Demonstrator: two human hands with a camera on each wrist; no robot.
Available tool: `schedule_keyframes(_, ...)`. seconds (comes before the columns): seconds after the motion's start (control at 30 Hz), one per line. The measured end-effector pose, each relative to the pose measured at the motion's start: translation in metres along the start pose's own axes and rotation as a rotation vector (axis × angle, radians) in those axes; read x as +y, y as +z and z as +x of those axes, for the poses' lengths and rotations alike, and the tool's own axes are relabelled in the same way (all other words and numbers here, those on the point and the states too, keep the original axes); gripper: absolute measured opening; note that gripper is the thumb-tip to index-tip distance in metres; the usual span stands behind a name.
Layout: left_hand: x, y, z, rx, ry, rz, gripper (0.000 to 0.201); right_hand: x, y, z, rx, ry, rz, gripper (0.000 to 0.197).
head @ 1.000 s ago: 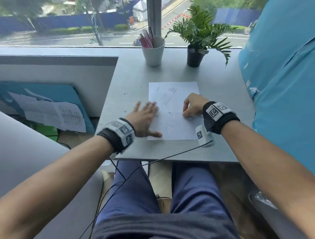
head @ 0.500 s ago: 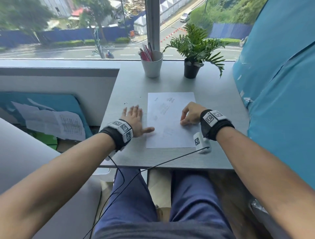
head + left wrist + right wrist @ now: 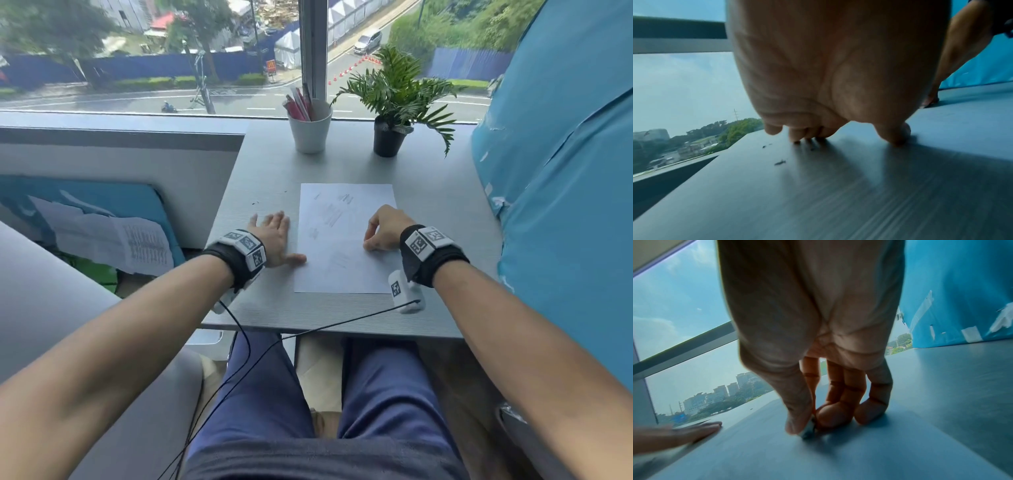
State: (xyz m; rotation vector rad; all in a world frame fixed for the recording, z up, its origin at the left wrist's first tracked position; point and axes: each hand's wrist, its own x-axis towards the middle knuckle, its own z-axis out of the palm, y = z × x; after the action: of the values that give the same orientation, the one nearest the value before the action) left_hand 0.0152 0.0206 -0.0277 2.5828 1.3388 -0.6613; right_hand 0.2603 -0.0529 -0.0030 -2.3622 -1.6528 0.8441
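A white sheet of paper (image 3: 342,246) with faint pencil marks lies on the grey desk (image 3: 267,171). My left hand (image 3: 274,236) rests flat and spread on the desk just left of the sheet, thumb at the paper's left edge. My right hand (image 3: 383,229) sits curled on the right part of the sheet. In the right wrist view its thumb and forefinger pinch a small grey-white piece, apparently an eraser (image 3: 808,431), against the paper. Dark crumbs (image 3: 780,162) lie on the desk near my left fingers.
A white cup of pens (image 3: 310,128) and a small potted plant (image 3: 388,137) stand at the back by the window. A blue panel (image 3: 565,171) borders the desk on the right. A cable (image 3: 308,330) crosses the front edge.
My left hand has slid left off the sheet onto the bare desk. The right hand has stayed in place on the paper. The head view has tilted up.
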Motion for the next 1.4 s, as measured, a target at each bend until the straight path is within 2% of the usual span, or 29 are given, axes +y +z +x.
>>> schedule_keyframes(0.03, 0.004, -0.004, -0.003, 0.054, 0.017, -0.010, 0.108, 0.000, 0.002, -0.001, 0.011, -0.001, 0.002, 0.007)
schedule_keyframes(0.1, 0.019, -0.009, -0.008, 0.152, 0.151, -0.115, 0.099, 0.000, 0.005, -0.004, 0.033, 0.000, 0.003, 0.008)
schedule_keyframes(0.2, 0.036, -0.006, -0.011, 0.139, 0.277, -0.279, 0.104, 0.000, 0.011, -0.005, 0.073, 0.005, -0.003, 0.008)
schedule_keyframes(0.3, 0.036, -0.002, -0.005, 0.068, 0.244, -0.335, 0.114, 0.001, 0.016, -0.005, 0.105, -0.013, 0.008, 0.010)
schedule_keyframes(0.4, 0.032, -0.005, -0.001, 0.008, 0.217, -0.305, 0.123, -0.007, 0.023, -0.008, 0.099, -0.113, 0.075, 0.015)
schedule_keyframes(0.53, 0.037, -0.002, 0.002, 0.055, 0.162, -0.271, 0.119, -0.025, 0.027, -0.008, 0.109, -0.282, 0.151, 0.010)
schedule_keyframes(0.63, 0.041, 0.004, 0.004, 0.083, 0.139, -0.267, 0.117, -0.029, 0.024, 0.002, 0.108, -0.287, 0.167, 0.010)
schedule_keyframes(0.8, 0.038, 0.007, 0.004, 0.056, 0.153, -0.260, 0.119, -0.030, 0.031, 0.008, 0.148, -0.278, 0.091, 0.013)
schedule_keyframes(0.97, 0.036, 0.008, 0.005, 0.004, 0.183, -0.276, 0.125, -0.040, 0.051, -0.021, -0.059, -0.467, 0.031, 0.012)
schedule_keyframes(1.13, 0.035, 0.005, 0.005, -0.013, 0.192, -0.278, 0.125, -0.030, 0.022, 0.010, 0.128, -0.346, 0.045, 0.013)
schedule_keyframes(1.2, 0.035, 0.005, 0.005, -0.012, 0.191, -0.279, 0.125, -0.035, 0.032, 0.000, 0.081, -0.376, 0.038, 0.009)
schedule_keyframes(1.3, 0.035, 0.006, 0.005, -0.025, 0.194, -0.280, 0.133, -0.045, 0.052, -0.033, -0.090, -0.494, -0.031, 0.004)
schedule_keyframes(1.33, 0.035, 0.006, 0.005, -0.033, 0.196, -0.281, 0.135, -0.043, 0.050, -0.033, -0.099, -0.506, -0.040, 0.005)
schedule_keyframes(1.4, 0.035, 0.006, 0.005, -0.039, 0.202, -0.285, 0.135, -0.036, 0.035, -0.013, -0.010, -0.447, -0.016, 0.010)
